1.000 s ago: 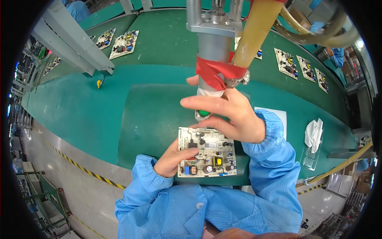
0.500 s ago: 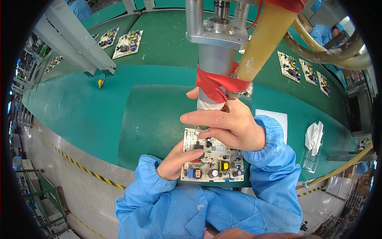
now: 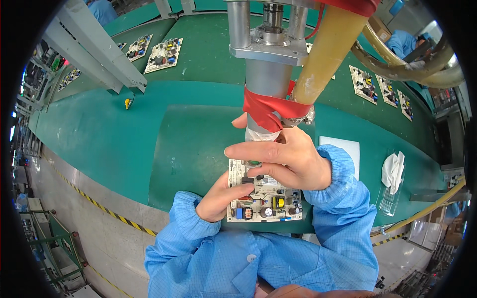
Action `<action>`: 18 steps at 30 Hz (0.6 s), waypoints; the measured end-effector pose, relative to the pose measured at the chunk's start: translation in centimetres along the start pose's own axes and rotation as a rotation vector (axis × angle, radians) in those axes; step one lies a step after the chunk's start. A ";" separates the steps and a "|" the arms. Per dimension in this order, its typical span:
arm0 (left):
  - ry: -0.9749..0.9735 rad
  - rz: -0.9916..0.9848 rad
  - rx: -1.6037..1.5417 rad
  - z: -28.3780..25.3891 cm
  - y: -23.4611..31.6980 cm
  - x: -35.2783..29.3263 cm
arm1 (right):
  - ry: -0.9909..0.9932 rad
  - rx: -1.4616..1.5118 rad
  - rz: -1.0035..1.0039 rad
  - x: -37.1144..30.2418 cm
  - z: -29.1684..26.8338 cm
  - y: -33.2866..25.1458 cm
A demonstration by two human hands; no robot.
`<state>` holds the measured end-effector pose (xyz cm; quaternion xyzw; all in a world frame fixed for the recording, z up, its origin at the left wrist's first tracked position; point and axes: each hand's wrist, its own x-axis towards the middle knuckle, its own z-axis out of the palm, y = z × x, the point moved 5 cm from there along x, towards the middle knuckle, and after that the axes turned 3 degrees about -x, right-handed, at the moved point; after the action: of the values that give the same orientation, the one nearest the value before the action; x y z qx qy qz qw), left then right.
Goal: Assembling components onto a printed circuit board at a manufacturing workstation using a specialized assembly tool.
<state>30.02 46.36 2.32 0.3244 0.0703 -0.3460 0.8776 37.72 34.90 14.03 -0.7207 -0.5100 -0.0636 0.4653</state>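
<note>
The left grip [image 3: 218, 199] pinches the board [image 3: 271, 201] at the table's [image 3: 99, 124] near edge; the right grip [image 3: 294, 158] clasps the tool [image 3: 269, 77], seemingly aligning them; next, steadiness is needed.

The circuit board [image 3: 266, 196] is cream, dotted with yellow, blue, black and red. Beneath it lies a dark green mat [image 3: 191, 149]; above it, bright red tape [image 3: 263, 108] wraps a silver-grey cylinder [image 3: 268, 77]. Beside it, blue sleeves [image 3: 343, 203] show a fine grid. Left of it, floor tape [image 3: 121, 217] is striped black-and-yellow.
</note>
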 end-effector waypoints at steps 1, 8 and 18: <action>-0.002 0.004 -0.001 -0.1 0.0 0.0 | 0.002 0.006 -0.009 0.0 0.1 0.0; 0.036 0.045 0.008 -1.0 0.1 0.5 | 0.031 0.030 0.032 0.3 0.3 0.0; 0.120 0.104 -0.190 -4.5 -0.3 1.6 | -0.009 -0.015 -0.001 0.5 1.0 -0.1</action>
<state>31.47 48.09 -1.86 0.2629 0.1384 -0.2718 0.9153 37.50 35.98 13.78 -0.7241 -0.5121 -0.0644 0.4575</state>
